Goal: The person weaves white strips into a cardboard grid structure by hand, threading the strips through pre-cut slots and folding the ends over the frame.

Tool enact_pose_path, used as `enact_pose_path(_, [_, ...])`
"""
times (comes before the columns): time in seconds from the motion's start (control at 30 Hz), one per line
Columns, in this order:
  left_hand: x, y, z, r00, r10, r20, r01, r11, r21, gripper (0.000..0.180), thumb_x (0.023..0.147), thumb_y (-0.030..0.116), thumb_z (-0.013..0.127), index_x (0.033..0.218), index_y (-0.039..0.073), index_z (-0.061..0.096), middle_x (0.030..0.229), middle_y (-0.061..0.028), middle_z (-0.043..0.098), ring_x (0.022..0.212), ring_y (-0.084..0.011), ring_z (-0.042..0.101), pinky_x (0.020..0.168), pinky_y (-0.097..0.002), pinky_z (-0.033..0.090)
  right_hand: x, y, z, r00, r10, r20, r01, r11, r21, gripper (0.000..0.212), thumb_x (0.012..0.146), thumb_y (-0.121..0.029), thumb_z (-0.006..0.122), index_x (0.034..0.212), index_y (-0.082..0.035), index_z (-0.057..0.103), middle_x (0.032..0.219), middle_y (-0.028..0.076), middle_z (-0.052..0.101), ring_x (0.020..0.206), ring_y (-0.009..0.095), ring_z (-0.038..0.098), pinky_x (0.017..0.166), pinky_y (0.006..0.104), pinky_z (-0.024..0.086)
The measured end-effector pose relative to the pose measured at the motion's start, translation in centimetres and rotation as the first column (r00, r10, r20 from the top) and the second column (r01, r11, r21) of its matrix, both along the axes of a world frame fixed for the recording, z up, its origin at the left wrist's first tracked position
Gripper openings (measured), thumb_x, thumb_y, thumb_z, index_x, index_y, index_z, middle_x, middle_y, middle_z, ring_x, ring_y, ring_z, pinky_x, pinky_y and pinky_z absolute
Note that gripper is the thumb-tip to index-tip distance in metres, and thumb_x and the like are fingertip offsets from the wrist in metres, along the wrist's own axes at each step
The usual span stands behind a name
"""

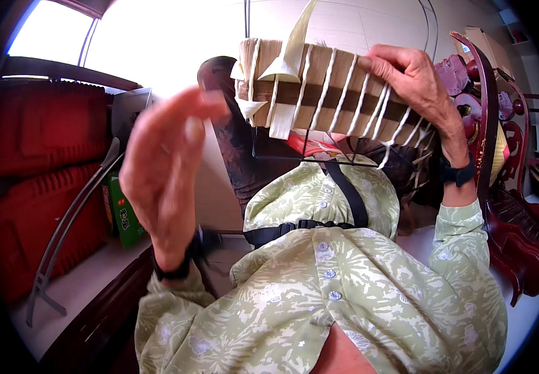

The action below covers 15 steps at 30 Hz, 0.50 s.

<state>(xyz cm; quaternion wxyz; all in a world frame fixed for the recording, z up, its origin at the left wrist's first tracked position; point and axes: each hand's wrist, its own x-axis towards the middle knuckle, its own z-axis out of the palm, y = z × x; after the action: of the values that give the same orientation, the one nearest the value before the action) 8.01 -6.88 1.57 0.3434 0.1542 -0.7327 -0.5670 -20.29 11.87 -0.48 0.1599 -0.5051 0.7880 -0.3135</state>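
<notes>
In front of my chest is a curved wooden board (291, 93) with a darker band along its middle. White twisted cord (343, 96) is wound across it in spaced turns. Near its left end, pale dry leaf-like strips (282, 71) are tucked among the cords, one pointing up. My right hand (410, 78) grips the board's upper right edge, thumb on the front face. To the left of the board, apart from it, my left hand (166, 162) is raised and smeared by motion. Whether its blurred fingers hold anything cannot be made out.
A thin black metal frame (338, 162) stands under and behind the board. Stacked red plastic containers (45, 174), a curved grey metal bar (73, 221) and a green box (126, 215) are at the left. Carved dark-red wooden furniture (488, 118) and a cardboard box (488, 47) are at the right.
</notes>
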Motion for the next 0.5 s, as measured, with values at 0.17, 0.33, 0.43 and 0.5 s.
enact_pose_path(0.17, [-6.7,-2.5,1.9,0.950,-0.136,0.282,0.255,0.857,-0.447,0.027,0.101,0.020,0.062,0.116,0.000,0.068,0.087,-0.0084,0.069,0.075,-0.0132,0.061,0.069,-0.0289,0.050,0.1,0.7,4.8,0.987,0.084,0.134,-0.101,0.987,0.127,0.029,0.096,-0.029,0.070,0.093,-0.001,0.071,0.075,-0.004,0.061,0.073,0.005,0.051,0.066,0.0241,0.043])
enact_pose_path(0.33, [-5.8,-1.1,1.2,0.694,-0.529,0.487,0.552,0.826,0.110,0.052,0.106,0.046,0.050,0.106,-0.003,0.068,0.069,-0.0015,0.055,0.064,-0.0082,0.046,0.057,-0.0280,0.042,2.0,-0.3,4.2,0.961,0.152,0.232,-0.187,0.973,0.137,0.023,0.095,-0.022,0.070,0.091,0.000,0.071,0.074,-0.003,0.062,0.072,0.005,0.054,0.066,0.0247,0.044])
enact_pose_path(0.43, [-4.3,-0.2,0.0,0.753,-0.472,0.459,0.446,0.879,0.172,0.039,0.104,0.035,0.057,0.105,-0.002,0.068,0.067,-0.0002,0.054,0.064,-0.0060,0.047,0.057,-0.0258,0.042,2.5,-0.9,3.5,0.957,0.143,0.251,-0.187,0.969,0.161,0.025,0.094,-0.025,0.070,0.090,0.001,0.070,0.070,-0.001,0.059,0.070,0.006,0.054,0.064,0.0245,0.043])
enact_pose_path(0.5, [-3.9,0.6,-0.6,0.833,-0.334,0.442,0.329,0.940,0.091,0.024,0.101,0.024,0.064,0.102,0.000,0.068,0.065,-0.0013,0.055,0.061,-0.0057,0.048,0.054,-0.0253,0.042,3.0,-0.7,3.2,0.994,0.056,0.089,-0.067,0.991,0.118,0.020,0.091,-0.022,0.073,0.090,-0.002,0.070,0.077,0.004,0.062,0.074,0.013,0.058,0.068,0.0285,0.045])
